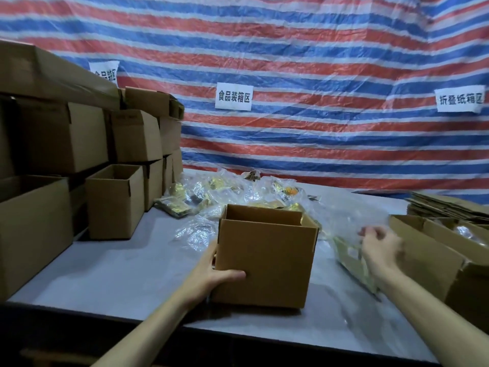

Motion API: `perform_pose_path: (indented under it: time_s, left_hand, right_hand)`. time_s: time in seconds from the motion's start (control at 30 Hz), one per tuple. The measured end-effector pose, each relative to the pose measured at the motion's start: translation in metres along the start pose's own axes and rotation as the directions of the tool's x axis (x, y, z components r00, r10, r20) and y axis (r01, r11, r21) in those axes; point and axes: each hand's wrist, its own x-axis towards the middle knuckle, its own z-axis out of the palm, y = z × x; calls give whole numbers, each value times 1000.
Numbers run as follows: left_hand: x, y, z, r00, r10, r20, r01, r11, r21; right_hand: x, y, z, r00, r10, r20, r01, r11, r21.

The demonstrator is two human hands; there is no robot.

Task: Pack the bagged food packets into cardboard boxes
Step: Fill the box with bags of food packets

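An open brown cardboard box (267, 256) stands on the grey table (127, 274) in front of me. My left hand (211, 271) grips its lower left corner, thumb across the front face. My right hand (381, 251), blurred, pinches a clear plastic bag holding a flat gold-green food packet (352, 260), just right of the box. More bagged packets (211, 192) lie in a loose heap behind the box.
Stacked cardboard boxes (79, 139) fill the left side, one small open box (115, 201) nearest. At the right stands an open carton (436, 250) with flattened cardboard (449, 205) behind it. A striped tarp with paper signs (233, 96) backs the table.
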Motion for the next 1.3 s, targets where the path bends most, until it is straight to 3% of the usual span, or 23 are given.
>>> perform_pose_path:
  time_s: [0.1,0.23,0.5,0.67,0.93,1.1,1.2,1.3]
  left_hand:
    - [2,-2,-1,1000,1,-3,-1,1000,2]
    - [4,-5,-4,1000,11,1,-11,1000,2]
    - [6,-9,-6,1000,11,28,-11,1000,-9]
    - [8,-11,-7,1000,5,18,-5,1000,2]
    - [7,-13,-7,1000,3,4,-4,999,54]
    - [7,-11,-8,1000,0,5,0,998,61]
    - [6,-11,-7,1000,4,5,-4,998,61]
    - [6,-10,-7,1000,8,10,-9,997,72]
  right_hand:
    - [8,-41,-14,995,78,-65,-61,970,234]
    - [0,-94,-32,997,36,-68,-5,912,411]
    - [-19,-166,-38,993,-109,-37,104,705,701]
    - [-26,-187,-21,990,-132,56,33,585,810]
    - [-51,-187,24,949,-234,211,-21,622,783]
    - [-61,-171,43,913,-334,235,65,688,723]
    - [-63,-154,51,866,-415,279,131,726,675]
    - [-63,-137,54,780,-456,428,171,814,555]
